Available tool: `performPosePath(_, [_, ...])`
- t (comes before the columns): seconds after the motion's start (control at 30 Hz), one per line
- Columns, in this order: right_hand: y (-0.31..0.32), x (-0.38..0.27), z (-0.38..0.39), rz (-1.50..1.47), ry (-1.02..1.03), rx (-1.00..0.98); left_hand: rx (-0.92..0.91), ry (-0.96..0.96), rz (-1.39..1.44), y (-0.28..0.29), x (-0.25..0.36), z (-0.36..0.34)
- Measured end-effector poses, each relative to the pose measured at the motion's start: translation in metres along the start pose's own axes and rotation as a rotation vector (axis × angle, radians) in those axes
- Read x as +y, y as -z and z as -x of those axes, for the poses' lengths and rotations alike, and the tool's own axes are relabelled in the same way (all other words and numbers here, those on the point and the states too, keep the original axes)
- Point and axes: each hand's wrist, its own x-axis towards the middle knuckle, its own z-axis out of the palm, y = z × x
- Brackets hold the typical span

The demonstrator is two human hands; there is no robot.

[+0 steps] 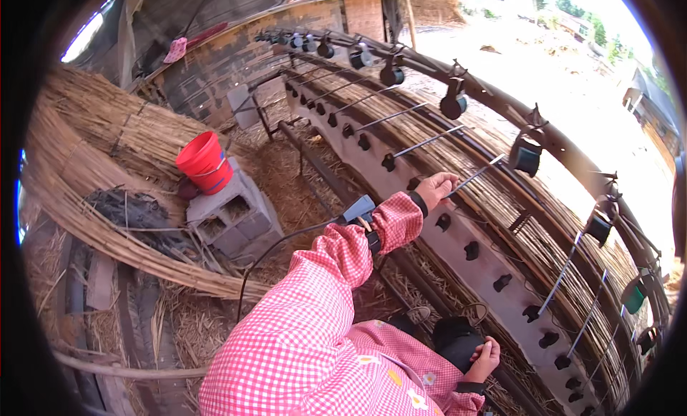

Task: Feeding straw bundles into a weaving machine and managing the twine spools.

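Observation:
My left hand (435, 191) reaches out over a long frame, fingers closed on the lower end of a thin grey cord (478, 175). That cord slants up to a dark spool (526, 155) hanging from the upper rail. Beneath the hand runs a pale beam (490, 262) with a row of black knobs (471, 251). Bundled reeds (544, 237) lie lengthwise behind the beam. My right hand (486, 360) is low by my dark-clad knee, fingers curled; whatever they hold, if anything, I cannot make out. Both arms wear pink checked sleeves.
A red bucket (205, 163) sits tilted on a grey concrete block (240, 216). Large reed bundles (107, 123) lie to the left. Beside my left forearm is a light blue piece (359, 208) with a black cable (275, 243). More spools (452, 103) hang along the curved rail (494, 94).

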Motion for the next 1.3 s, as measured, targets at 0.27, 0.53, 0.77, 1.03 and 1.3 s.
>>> performPosePath(0.27, [0.043, -0.078, -0.086, 0.368, 0.212, -0.208, 1.619, 0.877, 0.015, 0.156, -0.251, 0.367])
performPosePath(0.53, [0.059, -0.031, -0.091, 0.443, 0.061, -0.286, 2.246, 0.747, -0.175, 0.209, -0.103, 0.547])
performPosePath(0.77, [0.033, -0.037, -0.06, 0.497, 0.065, -0.296, 2.226, 0.444, -0.051, 0.254, -0.073, 0.543])
performPosePath(1.03, [0.014, -0.043, -0.038, 0.505, -0.048, -0.253, 1.788, -0.091, 0.456, 0.271, -0.083, 0.554])
performPosePath(1.3, [-0.016, -0.058, -0.043, 0.539, -0.013, -0.371, 1.274, -0.49, 0.177, 0.118, -0.078, 0.424])
